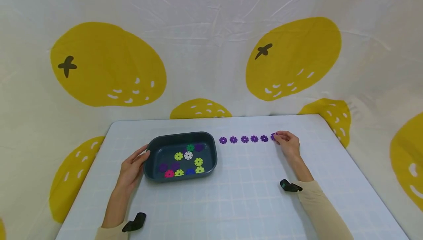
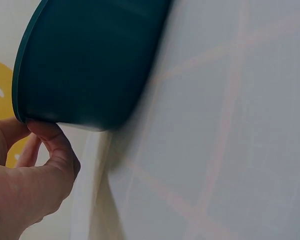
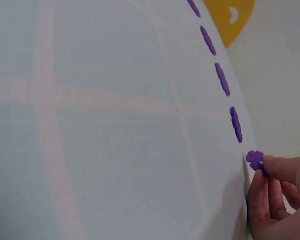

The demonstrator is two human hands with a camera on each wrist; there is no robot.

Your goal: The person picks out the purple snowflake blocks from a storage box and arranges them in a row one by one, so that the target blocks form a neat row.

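A dark teal tray [image 1: 181, 178] on the left of the table holds several flower-shaped plastic discs in purple, yellow-green, white, green, blue and pink. My left hand [image 1: 131, 170] grips the tray's left end; in the left wrist view its thumb and fingers pinch the rim [image 2: 21, 100]. To the right of the tray, several purple discs [image 1: 244, 139] lie in a straight row along the back of the table. At the row's right end my right hand [image 1: 288, 145] pinches another purple disc [image 3: 255, 159] between thumb and fingers, tilted up and partly hidden by them.
The white table [image 1: 231, 203] has a faint grid pattern, and its back edge runs close behind the purple row. A white cloth [image 1: 205, 56] with big yellow fruit prints hangs behind it. Black wrist devices [image 1: 135, 222] sit at both sleeves.
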